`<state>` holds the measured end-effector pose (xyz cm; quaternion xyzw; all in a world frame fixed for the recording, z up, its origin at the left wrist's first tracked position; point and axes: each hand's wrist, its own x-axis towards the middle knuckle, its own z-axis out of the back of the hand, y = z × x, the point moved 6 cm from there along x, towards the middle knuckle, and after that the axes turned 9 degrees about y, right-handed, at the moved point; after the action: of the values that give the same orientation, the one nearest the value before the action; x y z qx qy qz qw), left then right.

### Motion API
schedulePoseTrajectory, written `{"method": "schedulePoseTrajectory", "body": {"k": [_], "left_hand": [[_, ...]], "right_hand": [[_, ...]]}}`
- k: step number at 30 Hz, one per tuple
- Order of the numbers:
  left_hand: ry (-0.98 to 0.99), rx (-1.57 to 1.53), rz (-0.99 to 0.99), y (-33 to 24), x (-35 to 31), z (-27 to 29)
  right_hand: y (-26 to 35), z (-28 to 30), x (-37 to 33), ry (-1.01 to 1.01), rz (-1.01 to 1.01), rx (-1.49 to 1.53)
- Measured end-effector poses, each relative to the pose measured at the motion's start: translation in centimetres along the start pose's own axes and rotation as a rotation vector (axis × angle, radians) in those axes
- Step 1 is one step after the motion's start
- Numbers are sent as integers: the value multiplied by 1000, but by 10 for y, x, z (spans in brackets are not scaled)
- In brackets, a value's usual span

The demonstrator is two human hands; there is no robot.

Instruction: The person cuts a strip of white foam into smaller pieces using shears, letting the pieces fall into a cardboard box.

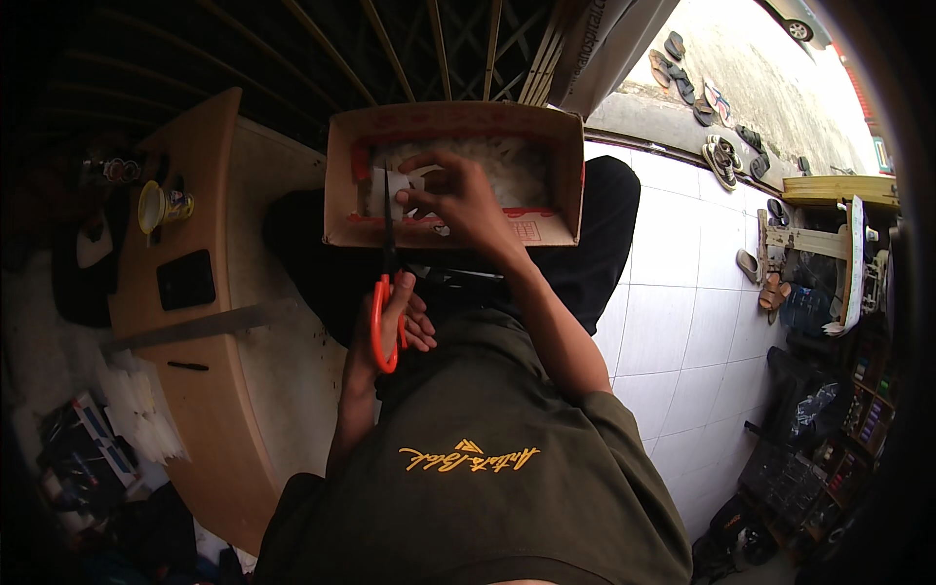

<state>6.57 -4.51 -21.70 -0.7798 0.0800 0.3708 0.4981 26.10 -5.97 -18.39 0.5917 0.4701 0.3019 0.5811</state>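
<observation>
My left hand [390, 327] is closed round the orange handles of a pair of scissors [380, 336]. Their dark blades point away from me, over the near wall of a cardboard box [341, 219] between my legs. My right hand [456, 203] reaches over that box, with its fingers bent round a small white piece of paper [378, 187]. The blades cross in front of this piece, and its exact contact with the fingertips is hard to make out. Pale scraps [522, 174] cover the bottom of the box, whose inside has red tape along its edges.
At left stands a wooden table [180, 336] with a dark phone [186, 280], a yellow cup [151, 207] and a black pen [188, 366]. A metal folding gate [439, 49] rises behind the box. Several sandals [721, 161] lie by the doorway at right, beyond white tiles [673, 292].
</observation>
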Motion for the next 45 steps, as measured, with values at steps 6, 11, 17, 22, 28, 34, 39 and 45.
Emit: {"method": "schedulePoseTrajectory", "body": {"k": [6,11,17,22,28,34,39,45], "left_hand": [[-51,79,-6,-18,-9,-4],[122,-49,-75,-1,-4,-2],[286,1,-153,11,-1,-2],[269,11,-161,23,4,4],[252,2,-203,26,5,5],[213,42,-212,24,4,3],[146,-7,-90,14,2,0],[60,61,73,1,-5,-1]], "right_hand": [[-7,4,4,-12,21,-104],[1,7,-1,-30,11,-68],[-6,20,1,-96,68,-18],[-10,16,4,-122,57,6],[-15,6,7,-149,37,1],[-11,3,-1,-105,20,-45],[-2,1,-4,-35,-34,-42],[-9,2,-3,-5,-50,-12]]}}
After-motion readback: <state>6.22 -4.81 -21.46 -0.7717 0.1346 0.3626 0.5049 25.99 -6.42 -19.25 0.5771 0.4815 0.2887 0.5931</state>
